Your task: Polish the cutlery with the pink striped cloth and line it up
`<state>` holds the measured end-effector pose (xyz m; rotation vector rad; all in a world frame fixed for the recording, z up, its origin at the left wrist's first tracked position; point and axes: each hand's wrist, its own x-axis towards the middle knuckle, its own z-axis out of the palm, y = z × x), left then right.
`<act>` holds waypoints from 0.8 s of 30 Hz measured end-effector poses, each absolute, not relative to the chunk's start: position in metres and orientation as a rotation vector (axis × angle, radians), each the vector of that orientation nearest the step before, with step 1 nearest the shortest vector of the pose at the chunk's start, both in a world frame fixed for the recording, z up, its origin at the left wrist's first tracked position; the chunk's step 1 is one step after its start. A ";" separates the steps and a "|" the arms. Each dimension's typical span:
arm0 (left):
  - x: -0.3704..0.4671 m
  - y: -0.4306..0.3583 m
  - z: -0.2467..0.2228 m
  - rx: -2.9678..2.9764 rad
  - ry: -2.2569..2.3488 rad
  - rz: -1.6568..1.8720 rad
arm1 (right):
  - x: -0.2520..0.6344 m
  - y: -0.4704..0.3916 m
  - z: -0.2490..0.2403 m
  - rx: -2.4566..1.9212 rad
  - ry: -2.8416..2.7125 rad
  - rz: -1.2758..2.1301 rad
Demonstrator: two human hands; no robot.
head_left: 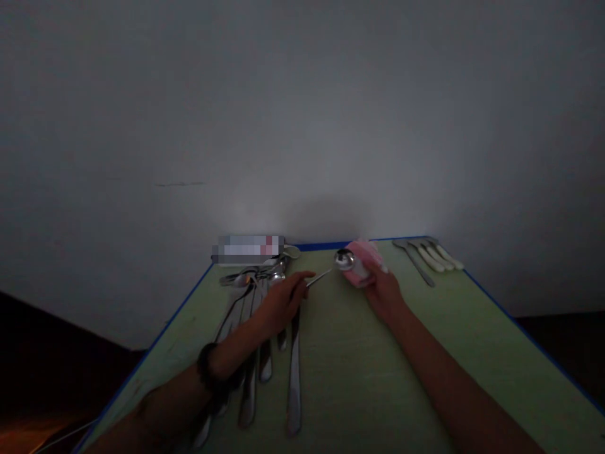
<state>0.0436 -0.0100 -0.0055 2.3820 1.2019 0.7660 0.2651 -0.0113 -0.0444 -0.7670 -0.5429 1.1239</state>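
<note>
A shiny metal spoon (345, 259) is held up above the table, its bowl towards the right and its thin handle towards the left. My left hand (286, 299) is closed on the handle end, with a dark band around the wrist. My right hand (384, 291) is closed on a pink and white cloth (363, 265), which lies against the back and side of the spoon's bowl. Beneath and beside my left arm lies a loose pile of metal utensils with long handles (293, 384).
The light green table (350, 378) has a blue edge and stands against a grey wall (302, 126). At the back left is a box (248, 249), partly blurred out. Several utensils, some with white handles (430, 257), lie at the back right.
</note>
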 end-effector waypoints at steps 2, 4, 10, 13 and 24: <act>0.045 -0.014 -0.008 2.370 1.188 0.789 | 0.265 -0.012 -0.039 -0.702 -0.466 1.208; 0.046 -0.017 -0.009 2.332 1.190 0.818 | 0.262 -0.014 -0.032 -0.624 -0.451 1.328; 0.051 -0.019 -0.010 2.281 1.260 0.821 | 0.255 -0.024 -0.021 -0.436 -0.427 1.520; 0.052 -0.021 -0.008 2.323 1.268 0.821 | 0.257 -0.026 -0.023 -0.467 -0.399 1.472; 0.052 -0.020 -0.007 2.227 1.229 0.762 | 0.266 -0.039 -0.015 -0.473 -0.594 1.386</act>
